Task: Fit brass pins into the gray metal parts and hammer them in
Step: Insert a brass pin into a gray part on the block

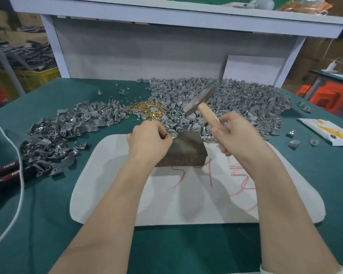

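Left hand [149, 140] pinches gray part [173, 134] on dark block's [188, 150] far left corner. Right hand [236, 133] grips raised hammer [201, 104]. Brass pins [149, 110] just beyond; gray part heaps [236, 101] far and left; white mat [196, 204] beneath.

**1 head-worn camera, aimed forward and down**

The single view looks from the person's head, forward and down over the green table [48, 224]. Both forearms enter at the bottom edge and run up to mid-frame. There, near the lens, the left hand [147, 141] pinches a gray part [172, 134] and the right hand [238, 133] grips the hammer [203, 107]. The wide angle bows the table edges and the white mat [107, 194]. Farther off, the view takes in the gray back panel [147, 52] and the shelf [166, 14] along the top. A yellow crate [38, 78] shows at the left margin and an orange stool [329, 97] at the right.
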Available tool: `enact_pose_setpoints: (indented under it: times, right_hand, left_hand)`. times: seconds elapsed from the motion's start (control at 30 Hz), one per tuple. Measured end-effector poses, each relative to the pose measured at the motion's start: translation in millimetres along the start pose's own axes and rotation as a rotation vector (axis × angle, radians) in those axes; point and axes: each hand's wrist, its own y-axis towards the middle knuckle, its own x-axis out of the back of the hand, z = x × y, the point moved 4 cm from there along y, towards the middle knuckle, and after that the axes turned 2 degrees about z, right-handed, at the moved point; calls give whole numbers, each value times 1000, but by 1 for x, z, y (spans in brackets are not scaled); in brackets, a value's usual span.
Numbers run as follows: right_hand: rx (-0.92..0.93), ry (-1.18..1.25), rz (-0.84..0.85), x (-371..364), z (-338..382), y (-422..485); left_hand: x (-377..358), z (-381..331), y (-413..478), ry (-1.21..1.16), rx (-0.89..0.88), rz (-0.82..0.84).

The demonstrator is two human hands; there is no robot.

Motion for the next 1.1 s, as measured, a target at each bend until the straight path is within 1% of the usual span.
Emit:
enact_pose_setpoints:
  times: [0.07, 0.17, 0.2, 0.3, 0.33, 0.43, 0.47, 0.53, 0.63, 0.67, 0.7, 0.77, 0.8, 0.87, 0.97, 1.0, 1.03, 1.1]
  right_hand:
    - [126, 24, 25, 3, 8, -4]
    - [196, -37, 98, -3, 14, -13]
    - [207, -47, 85, -4, 14, -16]
    - [230, -49, -28, 4, 18, -19]
    - [233, -66, -25, 5, 20, -20]
    - [228, -126, 104, -1, 21, -22]
    - [223, -136, 118, -2, 21, -24]
    - [238, -122, 89, 0, 23, -25]
    - [260, -39, -40, 10, 24, -25]
    - [264, -45, -50, 12, 25, -24]
    - [270, -77, -17, 12, 26, -24]
    - [263, -160, 107, 4, 25, -25]
    - [258, -183, 133, 2, 25, -27]
    - [279, -176, 96, 2, 27, -27]
    - [273, -79, -68, 12, 26, -25]
    - [267, -83, -87, 14, 26, -24]
    - [264, -113, -53, 13, 26, -23]
    - [249, -171, 87, 4, 23, -24]
  left_hand:
    - [0, -1, 0, -18, -2, 5]
    - [0, 0, 1, -36, 0, 5]
    - [0, 1, 1, -43, 3, 6]
    - [0, 1, 1, -62, 13, 15]
    - [0, 1, 1, -67, 15, 17]
    - [0, 2, 1, -93, 29, 13]
    - [0, 2, 0, -100, 32, 12]
    - [1, 2, 0, -105, 35, 13]
    - [1, 2, 0, -108, 35, 15]
    - [1, 3, 0, -108, 35, 15]
    - [1, 2, 0, -108, 37, 16]
    - [1, 2, 0, -107, 43, 25]
    - [1, 2, 0, -110, 42, 31]
    - [1, 2, 0, -130, 47, 28]
    - [1, 1, 0, -133, 39, 22]
    - [1, 2, 0, -130, 37, 22]
    - [1, 2, 0, -130, 41, 23]
    - [0, 3, 1, -130, 54, 31]
